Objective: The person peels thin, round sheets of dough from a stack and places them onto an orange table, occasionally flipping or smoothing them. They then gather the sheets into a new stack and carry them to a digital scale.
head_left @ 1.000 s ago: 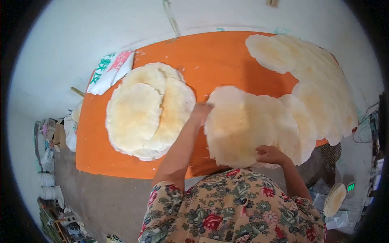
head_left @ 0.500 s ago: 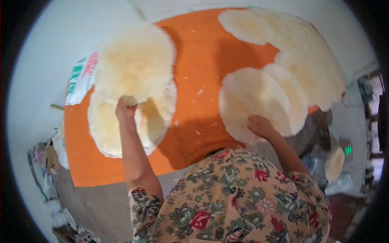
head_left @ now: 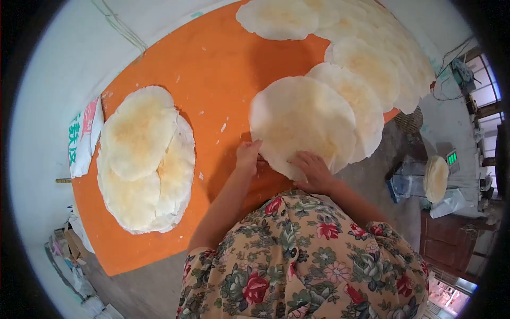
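Resting flat on the nearest flatbread [head_left: 303, 119], your right hand [head_left: 313, 169] presses its near edge with fingers spread, gripping nothing. Your left hand [head_left: 248, 156] pinches the same flatbread's left near rim. That flatbread lies on the orange tabletop [head_left: 223, 69], overlapping a row of flatbreads [head_left: 366, 58] running toward the far right. A separate stack of flatbreads [head_left: 143, 159] sits well apart on the left, beside a printed bag [head_left: 82, 135].

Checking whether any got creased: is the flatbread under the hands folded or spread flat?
Spread flat. The flatbread lies open as a full round on the orange table, with the left hand and right hand at its near edge.
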